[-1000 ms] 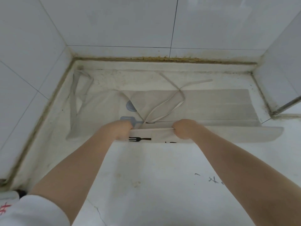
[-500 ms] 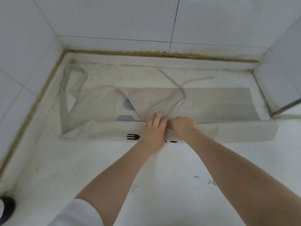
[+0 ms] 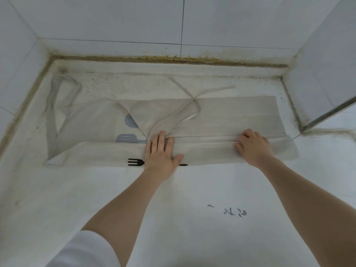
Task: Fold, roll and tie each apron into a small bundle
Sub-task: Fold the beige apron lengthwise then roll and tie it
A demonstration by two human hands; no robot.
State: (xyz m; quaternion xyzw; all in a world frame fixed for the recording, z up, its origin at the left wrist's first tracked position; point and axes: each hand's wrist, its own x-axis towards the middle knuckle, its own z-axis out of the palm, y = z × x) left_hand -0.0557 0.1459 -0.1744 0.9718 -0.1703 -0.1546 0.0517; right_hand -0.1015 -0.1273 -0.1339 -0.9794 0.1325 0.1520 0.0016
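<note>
White tiled walls point(image 3: 115, 20) around a stained white counter point(image 3: 192, 218), grimy corner seams point(image 3: 173, 59).

Black fork print point(image 3: 135, 162) on the apron point(image 3: 231, 116), partly under the left hand point(image 3: 160, 153).

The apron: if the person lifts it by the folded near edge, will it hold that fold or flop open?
Probably flop: the apron lies thin and limp, creased along the fold that the left hand and right hand press flat. Its ties curl loosely, so they would likely dangle and drag. It looks light and unlikely to slide by itself.
</note>
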